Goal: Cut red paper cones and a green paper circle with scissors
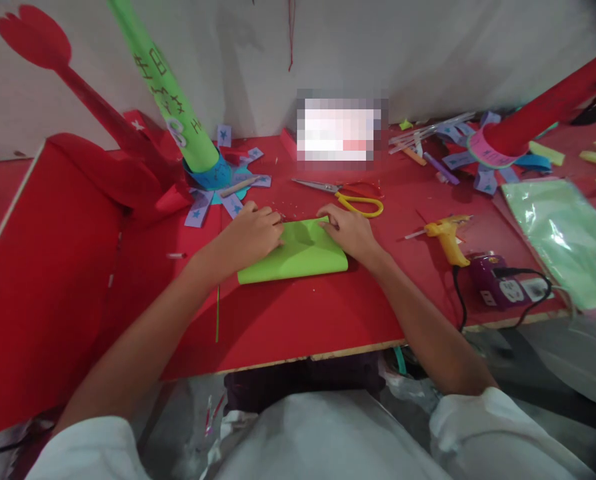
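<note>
A bright green sheet of craft paper (303, 257), bent over into a fold along its near side, lies on the red tabletop (298, 320). My left hand (258, 233) grips its far left edge with curled fingers. At the far right corner, my right hand (348, 230) pinches the same sheet between thumb and fingers. Just beyond the paper rest scissors (353, 198) with yellow and red handles. Left of them, a pencil (239, 187) lies across purple paper strips with stars. A thin green paper strip (217, 313) is near my left forearm.
Tall paper tubes stand behind, one green (178, 100) and one red (543, 100). A yellow glue gun (448, 237) and a purple power socket block (493, 277) with cords sit at right, beside plastic-wrapped green sheets (563, 233). A large red panel (53, 267) rises at left.
</note>
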### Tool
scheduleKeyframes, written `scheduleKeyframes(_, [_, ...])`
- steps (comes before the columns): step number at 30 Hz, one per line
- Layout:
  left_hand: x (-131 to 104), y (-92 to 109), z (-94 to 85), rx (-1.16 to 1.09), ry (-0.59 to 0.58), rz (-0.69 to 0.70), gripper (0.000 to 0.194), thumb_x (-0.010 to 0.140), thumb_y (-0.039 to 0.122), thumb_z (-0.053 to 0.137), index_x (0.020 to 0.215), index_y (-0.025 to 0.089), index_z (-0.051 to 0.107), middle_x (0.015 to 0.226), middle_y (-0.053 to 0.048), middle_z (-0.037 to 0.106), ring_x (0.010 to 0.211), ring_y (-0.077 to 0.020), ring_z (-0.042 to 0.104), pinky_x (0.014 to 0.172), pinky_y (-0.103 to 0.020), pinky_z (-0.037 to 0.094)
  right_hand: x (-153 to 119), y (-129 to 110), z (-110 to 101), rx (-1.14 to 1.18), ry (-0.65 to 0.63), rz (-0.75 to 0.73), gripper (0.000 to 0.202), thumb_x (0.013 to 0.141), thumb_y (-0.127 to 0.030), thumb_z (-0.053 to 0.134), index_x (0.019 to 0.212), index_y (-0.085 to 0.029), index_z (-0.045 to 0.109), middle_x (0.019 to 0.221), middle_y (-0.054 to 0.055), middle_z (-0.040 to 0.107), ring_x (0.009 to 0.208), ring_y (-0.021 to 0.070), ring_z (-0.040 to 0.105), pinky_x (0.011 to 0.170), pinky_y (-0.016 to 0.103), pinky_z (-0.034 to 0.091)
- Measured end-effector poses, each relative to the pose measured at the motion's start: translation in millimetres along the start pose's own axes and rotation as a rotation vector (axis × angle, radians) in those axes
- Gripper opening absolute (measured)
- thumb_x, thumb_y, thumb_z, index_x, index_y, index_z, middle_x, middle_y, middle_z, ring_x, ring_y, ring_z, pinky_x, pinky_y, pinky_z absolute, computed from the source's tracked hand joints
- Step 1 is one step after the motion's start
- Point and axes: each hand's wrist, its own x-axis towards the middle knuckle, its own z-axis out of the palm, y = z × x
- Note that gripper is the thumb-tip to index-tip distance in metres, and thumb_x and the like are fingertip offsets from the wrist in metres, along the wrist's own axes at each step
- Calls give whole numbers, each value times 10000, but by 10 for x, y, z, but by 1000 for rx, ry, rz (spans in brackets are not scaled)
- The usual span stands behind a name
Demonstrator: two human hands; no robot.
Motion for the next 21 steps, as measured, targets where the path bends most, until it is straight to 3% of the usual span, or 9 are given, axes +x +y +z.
scheduleKeyframes(4, [55,171,-47,102,-38,-77,199,1037,272,744,1097,94,810,1106,-174,782,1083,-359,720,894,-471,469,-2,-19,-22,-1,-16,7,315,1039,-300,599,1308,-275,762,927,41,767,815,237,626,703,325,319])
scheduleKeyframes(9, [43,257,-93,42,-109,-155,377,1000,368,813,1212,57,789,1167,-218,771,1120,-393,738,899,-474,520,-12,-21,-25,1,-25,8,336,1054,-306,573,1329,-273,762,918,47,764,817,240,626,700,327,309])
scheduleKeyframes(14, [9,407,-190,-21,-234,-269,558,984,483,826,1291,25,736,1267,-249,715,1005,-382,784,736,-422,571,-16,-33,-53,-25,-30,-11,358,1069,-308,552,1360,-263,756,961,59,784,843,249,649,719,335,345])
scheduleKeyframes(18, [13,450,-220,-9,-272,-261,590,998,512,807,1312,21,717,1258,-259,710,1028,-387,791,732,-407,596,-70,-148,-156,-114,-17,0,357,1086,-305,549,1375,-263,755,1058,108,817,929,294,696,725,351,384])
scheduleKeyframes(21, [24,435,-210,-15,-266,-263,592,996,528,805,1280,15,722,1234,-256,711,1000,-398,792,711,-411,597,-152,-307,-214,-182,9,-69,327,1102,-250,510,1269,-250,791,1124,129,807,998,312,706,738,373,428])
